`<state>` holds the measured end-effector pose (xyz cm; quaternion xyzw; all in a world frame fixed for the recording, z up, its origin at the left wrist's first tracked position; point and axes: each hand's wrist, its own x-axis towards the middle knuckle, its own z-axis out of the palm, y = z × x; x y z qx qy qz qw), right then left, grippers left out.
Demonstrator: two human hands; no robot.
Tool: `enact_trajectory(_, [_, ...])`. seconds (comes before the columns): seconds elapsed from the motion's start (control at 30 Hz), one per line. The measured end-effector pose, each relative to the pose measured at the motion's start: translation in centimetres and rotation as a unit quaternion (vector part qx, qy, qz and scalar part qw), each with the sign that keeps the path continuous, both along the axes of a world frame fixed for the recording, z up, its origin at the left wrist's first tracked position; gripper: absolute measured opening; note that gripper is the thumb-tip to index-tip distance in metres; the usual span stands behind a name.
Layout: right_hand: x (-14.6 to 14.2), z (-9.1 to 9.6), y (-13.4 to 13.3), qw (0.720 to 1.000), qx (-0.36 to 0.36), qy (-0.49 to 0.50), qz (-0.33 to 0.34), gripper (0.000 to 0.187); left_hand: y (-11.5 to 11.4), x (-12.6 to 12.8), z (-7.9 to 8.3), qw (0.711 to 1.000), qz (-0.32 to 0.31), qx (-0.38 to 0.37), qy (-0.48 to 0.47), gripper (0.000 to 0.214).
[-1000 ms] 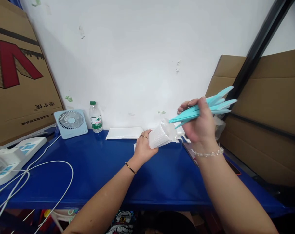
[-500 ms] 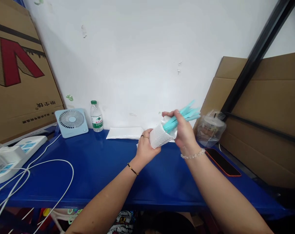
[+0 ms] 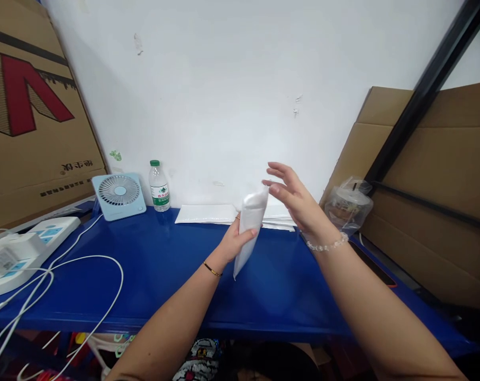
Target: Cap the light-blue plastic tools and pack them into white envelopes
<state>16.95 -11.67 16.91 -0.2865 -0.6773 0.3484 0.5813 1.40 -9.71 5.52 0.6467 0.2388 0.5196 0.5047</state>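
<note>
White padded mailer (image 3: 252,214): held steeply tilted above the blue table (image 3: 164,280); contents hidden.
Left hand (image 3: 236,241): clasped around its middle.
Right hand (image 3: 293,198): fingers spread beside its top; contact unclear.
Plastic bag (image 3: 365,209): lidded cup (image 3: 347,197) enclosed.

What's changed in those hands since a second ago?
The right hand has let go of the turquoise strips, last seen entering the white pouch and now out of sight; it is open near the pouch's top. The pouch has swung from slanting rightward to nearly upright. The left hand still grips it; the fan and bottle stay put.
</note>
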Motion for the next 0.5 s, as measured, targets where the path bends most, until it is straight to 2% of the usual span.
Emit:
enact_trajectory(0.07, [0.4, 0.0, -0.7, 0.996, 0.064, -0.067, -0.018, 0.05, 0.1, -0.5, -0.2, 0.993, -0.091, -0.059, -0.046, 0.058])
enact_trajectory(0.1, [0.6, 0.0, -1.0, 0.99, 0.095, -0.105, -0.03, 0.049, 0.1, -0.6, -0.4, 0.989, -0.116, -0.081, -0.054, 0.056])
enact_trajectory(0.2, [1.2, 0.1, -1.7, 0.968, 0.13, -0.212, -0.045, 0.037, 0.0, -0.8, -0.7, 0.987, -0.114, -0.107, -0.042, 0.053])
enact_trajectory(0.33, [2.3, 0.8, -1.9, 0.94, 0.027, -0.34, 0.014, 0.012, -0.4, -0.5, -0.9, 0.988, -0.115, -0.101, 0.002, 0.052])
enact_trajectory(0.4, [2.9, 1.3, -1.6, 0.934, -0.022, -0.354, 0.045, 0.018, -0.4, -0.5, -0.7, 0.989, -0.117, -0.088, 0.035, 0.048])
enact_trajectory(0.43, [3.3, 1.5, -1.4, 0.939, -0.033, -0.339, 0.042, 0.021, -0.2, -0.7, -0.6, 0.989, -0.117, -0.077, 0.052, 0.046])
enact_trajectory(0.5, [4.4, 1.8, -0.4, 0.959, -0.036, -0.282, -0.016, 0.028, 0.4, -1.4, -0.3, 0.99, -0.107, -0.061, 0.062, 0.044])
